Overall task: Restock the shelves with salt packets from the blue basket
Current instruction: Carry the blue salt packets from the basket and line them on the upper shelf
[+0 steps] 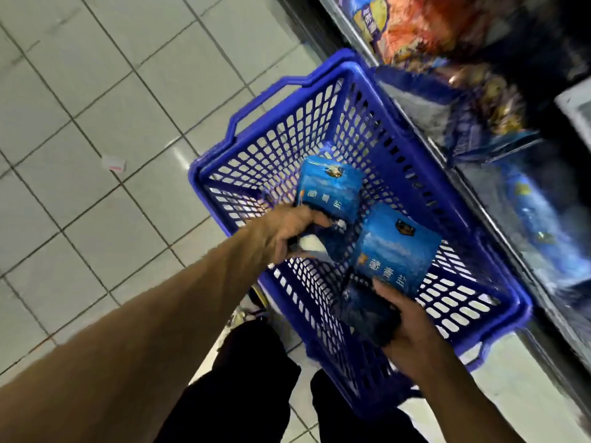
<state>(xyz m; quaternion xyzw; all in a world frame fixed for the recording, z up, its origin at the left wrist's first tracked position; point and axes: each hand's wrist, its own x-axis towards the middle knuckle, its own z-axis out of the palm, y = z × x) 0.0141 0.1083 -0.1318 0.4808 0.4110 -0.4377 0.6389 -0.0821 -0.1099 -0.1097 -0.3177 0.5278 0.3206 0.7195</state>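
Note:
A blue plastic basket [278, 91] stands on the tiled floor beside the shelves. Inside it my left hand [284, 235] grips the lower end of a blue salt packet [326, 190] with white characters. My right hand [406, 324] grips the lower end of a second blue salt packet [396, 254], nearer the basket's right side. Both packets are tilted, their tops pointing away from me. The basket's mesh bottom shows around them.
Shelves [499, 199] run along the right, stocked with blue and orange packets [425, 30], blurred. A small scrap of paper [113, 163] lies on the grey tiled floor at the left. My dark trousers [249, 388] and a shoe show below the basket.

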